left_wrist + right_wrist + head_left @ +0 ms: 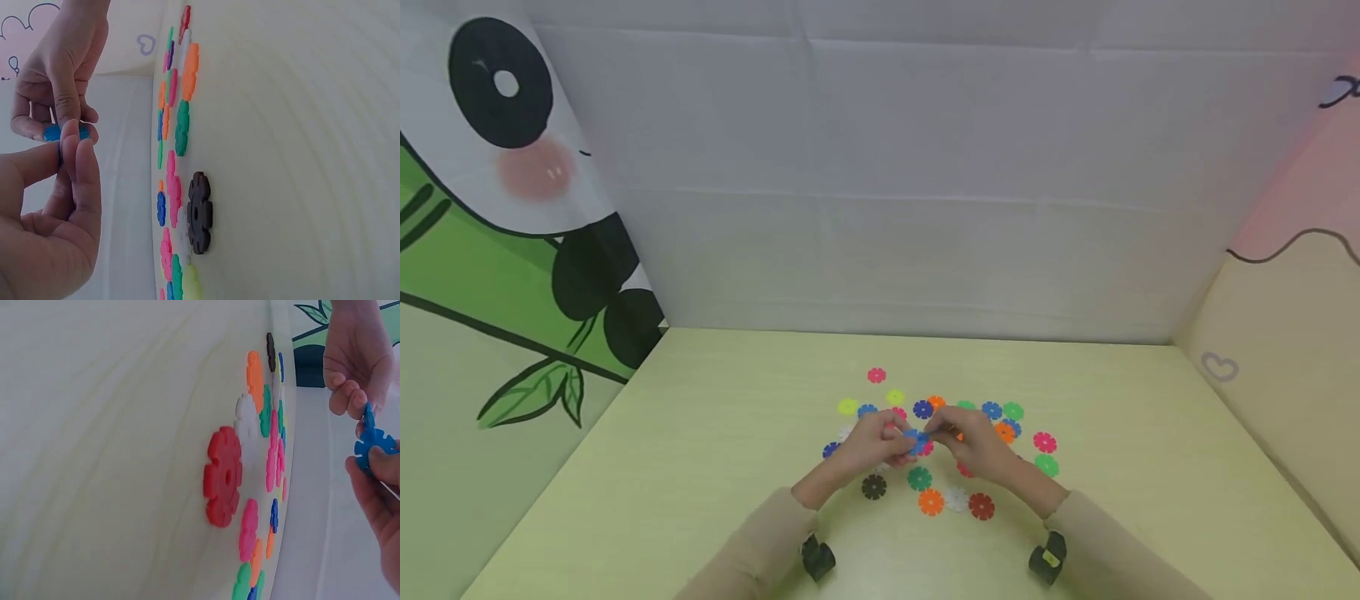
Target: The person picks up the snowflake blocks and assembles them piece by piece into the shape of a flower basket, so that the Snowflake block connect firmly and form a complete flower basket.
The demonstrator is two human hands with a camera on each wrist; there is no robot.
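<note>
Above the table, two blue notched plastic discs meet at their rims, roughly crosswise to each other. My left hand (pixel 871 443) pinches one blue disc (pixel 369 417), which shows edge-on in the right wrist view. With thumb and fingertips, my right hand (pixel 976 446) grips the other blue disc (pixel 375 449), whose flat face and slotted rim show in that same view. Fingers cover part of both discs. How deep one rim sits in the other's slot, I cannot tell.
Many flat notched discs lie spread on the pale table (pixel 715 467) around the hands. Nearest are a black disc (pixel 874 487), a green disc (pixel 920 478), an orange disc (pixel 931 502) and a red disc (pixel 981 506). A pink disc (pixel 876 376) lies farthest back, before the white backdrop.
</note>
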